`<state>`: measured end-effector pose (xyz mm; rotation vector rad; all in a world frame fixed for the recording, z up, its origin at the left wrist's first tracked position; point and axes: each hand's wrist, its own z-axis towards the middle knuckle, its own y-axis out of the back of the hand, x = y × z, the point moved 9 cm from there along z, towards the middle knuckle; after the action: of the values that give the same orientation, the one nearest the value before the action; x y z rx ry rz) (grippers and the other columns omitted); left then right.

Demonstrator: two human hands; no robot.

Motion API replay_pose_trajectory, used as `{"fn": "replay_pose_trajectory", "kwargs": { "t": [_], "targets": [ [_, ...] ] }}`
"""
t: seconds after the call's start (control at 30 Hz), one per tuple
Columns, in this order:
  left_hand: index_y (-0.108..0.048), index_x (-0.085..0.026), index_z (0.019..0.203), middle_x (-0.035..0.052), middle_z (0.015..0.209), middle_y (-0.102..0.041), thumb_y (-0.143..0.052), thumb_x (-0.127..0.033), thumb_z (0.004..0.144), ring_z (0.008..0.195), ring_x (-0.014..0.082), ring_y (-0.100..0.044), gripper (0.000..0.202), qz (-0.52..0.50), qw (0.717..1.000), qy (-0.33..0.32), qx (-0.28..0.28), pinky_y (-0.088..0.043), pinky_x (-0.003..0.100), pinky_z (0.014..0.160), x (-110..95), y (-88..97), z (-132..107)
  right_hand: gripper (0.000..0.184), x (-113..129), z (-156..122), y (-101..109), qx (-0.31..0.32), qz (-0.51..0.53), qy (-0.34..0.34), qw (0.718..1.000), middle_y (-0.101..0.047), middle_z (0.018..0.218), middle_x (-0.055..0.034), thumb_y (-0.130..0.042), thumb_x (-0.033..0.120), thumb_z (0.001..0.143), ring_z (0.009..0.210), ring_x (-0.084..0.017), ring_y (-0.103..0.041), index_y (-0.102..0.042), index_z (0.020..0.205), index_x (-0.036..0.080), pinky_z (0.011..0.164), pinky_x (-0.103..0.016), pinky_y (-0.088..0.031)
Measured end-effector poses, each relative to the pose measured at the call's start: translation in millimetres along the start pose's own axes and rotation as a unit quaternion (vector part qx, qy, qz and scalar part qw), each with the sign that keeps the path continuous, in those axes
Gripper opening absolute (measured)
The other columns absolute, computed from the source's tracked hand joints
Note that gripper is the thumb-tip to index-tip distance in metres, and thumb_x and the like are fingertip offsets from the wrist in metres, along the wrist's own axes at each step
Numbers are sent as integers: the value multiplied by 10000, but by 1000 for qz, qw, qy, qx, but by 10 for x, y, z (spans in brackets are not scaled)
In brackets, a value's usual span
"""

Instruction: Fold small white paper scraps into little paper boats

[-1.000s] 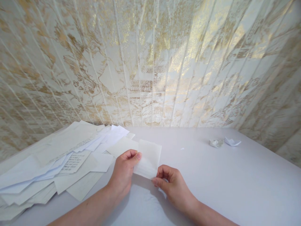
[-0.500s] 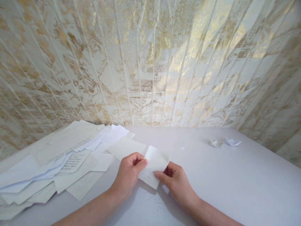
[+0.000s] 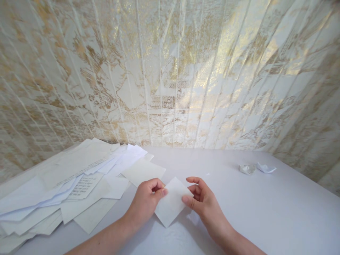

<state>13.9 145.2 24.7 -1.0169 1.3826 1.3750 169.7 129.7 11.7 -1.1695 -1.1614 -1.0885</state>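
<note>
A small white square of paper is tilted so that one corner points down, just above the table. My left hand pinches its left side between thumb and curled fingers. At the right corner, my right hand has its thumb over the front of the paper and its index finger raised apart. The other right fingers curve behind the corner; whether they touch the paper I cannot tell.
A spread heap of loose paper sheets, some printed, covers the left of the white table. Two small folded paper boats stand at the back right. A patterned gold and white curtain hangs behind.
The paper has turned so a corner points towards me. My right index finger has lifted away from it, while my left hand keeps its pinch. The view has shifted slightly.
</note>
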Motion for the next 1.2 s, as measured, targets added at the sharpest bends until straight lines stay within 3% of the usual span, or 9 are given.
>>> {"fn": "replay_pose_trajectory", "kwargs": {
  "t": [0.1,0.23,0.3,0.4,0.5,0.6,0.7,1.07,1.2],
  "targets": [
    [-523,-166,486,-38,485,-506,-571,-232,616,519,128,-455,154,56,998,-22,10,-337,231,525,-82,-9,-7,184,-65,21,-23,26,-103,-28,994,-429,530,54,-616,299,621,487,-90,-375,-499,658,162,464,-211,-268],
    [-577,-167,506,-26,520,-552,-597,-232,613,562,142,-490,127,55,998,-23,2,-363,246,584,-102,42,11,175,-42,33,-42,54,-233,-23,971,-340,472,71,-543,179,619,477,-73,-294,-427,488,166,448,-205,-212],
    [-626,-172,635,-21,583,-577,-629,-271,623,615,145,-512,100,-26,999,-28,-30,-379,248,627,-81,116,34,205,2,43,-20,40,-235,-12,971,-324,464,75,-547,167,603,479,-73,-287,-397,463,172,448,-204,-209],
    [-587,-202,963,14,832,-612,-655,-381,629,781,164,-544,384,-246,967,-23,-61,-397,262,707,-6,143,33,219,43,44,65,-24,-140,-3,990,-361,468,70,-583,254,617,476,-81,-316,-421,493,177,450,-206,-237],
    [-575,-173,1023,72,914,-619,-690,-389,596,832,201,-558,493,-365,928,43,66,-411,285,705,9,-227,-65,223,30,-3,87,-77,-29,4,997,-455,510,43,-621,333,641,505,-99,-389,-496,572,162,491,-220,-301],
    [-636,-151,919,73,860,-640,-699,-250,607,790,187,-558,333,-383,912,46,140,-412,271,696,-109,-492,-238,223,8,-69,-36,-66,58,12,996,-507,550,22,-654,345,646,546,-118,-448,-542,650,151,543,-240,-356],
    [-667,-145,782,47,769,-649,-679,-186,617,726,159,-553,171,-395,911,83,86,-412,269,724,-46,-514,-307,220,-1,-119,-192,-26,93,11,995,-561,615,-3,-666,337,652,595,-132,-488,-567,695,146,590,-256,-385],
    [-532,-146,446,-44,428,-481,-740,-258,509,469,81,-441,244,-355,927,116,-27,-357,197,499,221,-167,-96,229,-68,-56,-20,-44,19,9,999,-515,504,29,-696,318,614,497,-89,-421,-563,582,134,503,-213,-311],
    [-546,-142,485,-35,470,-499,-700,-308,569,488,80,-438,242,-312,944,96,-43,-357,204,524,252,-69,-47,240,-78,-30,37,-51,16,0,999,-512,490,28,-698,316,596,488,-91,-423,-542,553,139,506,-222,-307]
  ]
}}
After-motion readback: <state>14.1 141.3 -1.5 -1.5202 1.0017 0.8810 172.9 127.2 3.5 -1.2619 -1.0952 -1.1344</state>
